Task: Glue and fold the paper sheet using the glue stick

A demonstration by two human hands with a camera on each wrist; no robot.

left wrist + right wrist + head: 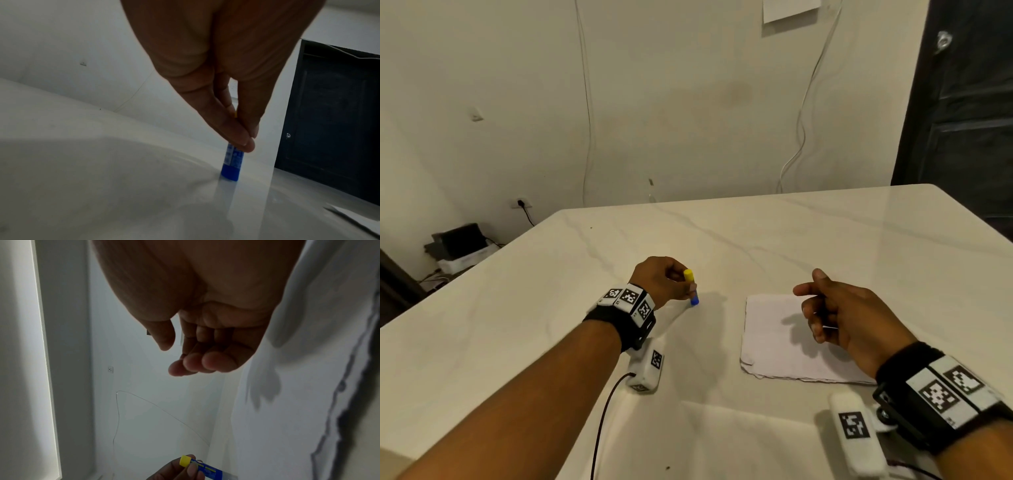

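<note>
Where the desk point(756, 233) fills the lower part of the head view, its pale, veined top carries everything that matters; it runs back to a cream wall point(654, 102), with a dark door point(962, 120) past its far right corner and cables hanging down the wall; a white paper is stuck high on the wall near the top edge of the view. The sheet point(774, 346) lies flat on the desk toward the near right, its near edge ragged; it shows no fold that I can make out. The right hand point(839, 318) hangs over the sheet's right part, fingers loosely curled and thumb out, gripping nothing; its shadow falls on the sheet. The left hand point(662, 282) is near the middle of the desk, left of the sheet and apart from it; its thumb and fingers point(236, 136) pinch the glue stick point(691, 287) by its upper body. The stick stands almost upright, yellow cap on top, blue base down; the left wrist view shows the base touching the desk. Both wrists wear black bands with square-patterned markers; a small white box hangs beside each wrist.
</note>
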